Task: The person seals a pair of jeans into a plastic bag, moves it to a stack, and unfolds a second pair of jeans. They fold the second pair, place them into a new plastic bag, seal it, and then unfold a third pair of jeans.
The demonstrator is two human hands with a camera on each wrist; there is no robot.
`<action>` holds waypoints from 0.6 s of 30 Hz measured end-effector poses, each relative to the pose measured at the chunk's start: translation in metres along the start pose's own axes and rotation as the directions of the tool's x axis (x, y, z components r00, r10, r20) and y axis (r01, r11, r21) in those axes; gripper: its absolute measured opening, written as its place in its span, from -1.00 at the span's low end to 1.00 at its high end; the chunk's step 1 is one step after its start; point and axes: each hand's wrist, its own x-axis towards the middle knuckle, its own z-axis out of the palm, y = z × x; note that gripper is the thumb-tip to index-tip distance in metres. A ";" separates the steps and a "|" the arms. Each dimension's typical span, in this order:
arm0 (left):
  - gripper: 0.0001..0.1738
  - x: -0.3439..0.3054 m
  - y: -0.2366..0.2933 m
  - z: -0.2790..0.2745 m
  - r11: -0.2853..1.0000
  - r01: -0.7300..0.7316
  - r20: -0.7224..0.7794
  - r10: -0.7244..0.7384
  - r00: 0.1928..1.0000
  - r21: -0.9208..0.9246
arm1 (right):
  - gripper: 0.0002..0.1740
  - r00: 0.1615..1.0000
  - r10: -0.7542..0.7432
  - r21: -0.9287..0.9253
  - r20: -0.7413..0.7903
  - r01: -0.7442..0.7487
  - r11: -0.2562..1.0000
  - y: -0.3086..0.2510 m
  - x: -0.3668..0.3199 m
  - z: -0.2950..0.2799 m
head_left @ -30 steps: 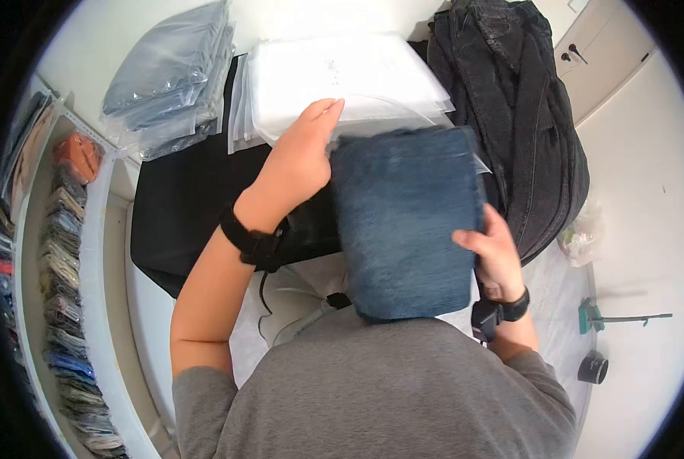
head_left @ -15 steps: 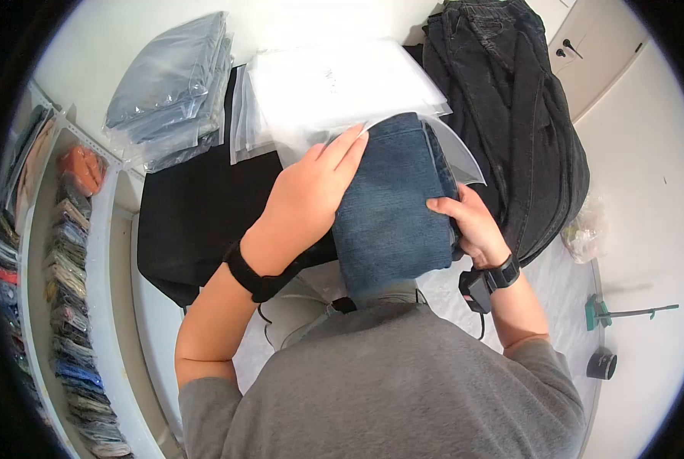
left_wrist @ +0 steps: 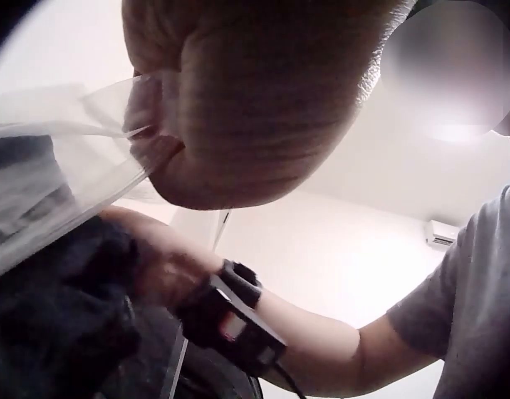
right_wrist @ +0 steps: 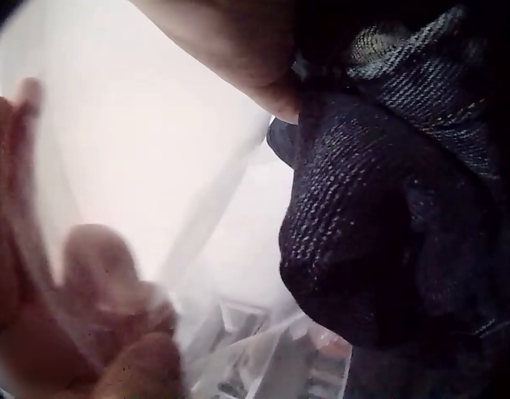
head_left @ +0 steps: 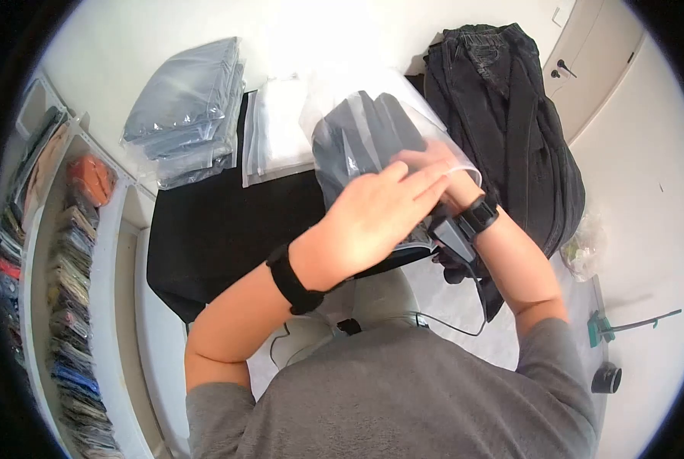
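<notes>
A folded pair of blue jeans (head_left: 349, 141) lies within a clear plastic bag (head_left: 414, 99) over the table, its far part seen through the film. My right hand (head_left: 441, 168) reaches in at the bag's mouth and holds the near part of the jeans; the right wrist view shows its thumb against the dark denim (right_wrist: 363, 224). With thumb and fingers my left hand (head_left: 372, 214) pinches the edge of the bag, as the left wrist view shows at the film (left_wrist: 113, 116). The left hand crosses in front of the jeans and hides part of them.
Behind the hands lies a stack of clear bags (head_left: 277, 126) on the black-covered table (head_left: 219, 237). Bagged garments (head_left: 185, 107) are piled at the back left, black jeans (head_left: 502, 130) at the right. A shelf (head_left: 108, 306) of folded clothes runs along the left.
The jeans have moved from before my torso forward into the bag, carried by my right hand. My left hand has shifted right and nearer my body, at the bag's edge.
</notes>
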 end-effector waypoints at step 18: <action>-0.25 -0.044 0.000 0.025 0.915 0.388 -0.197 -0.362 0.911 0.113 | -0.51 0.918 -0.284 -0.561 -0.276 0.086 0.823 -0.037 0.093 -0.009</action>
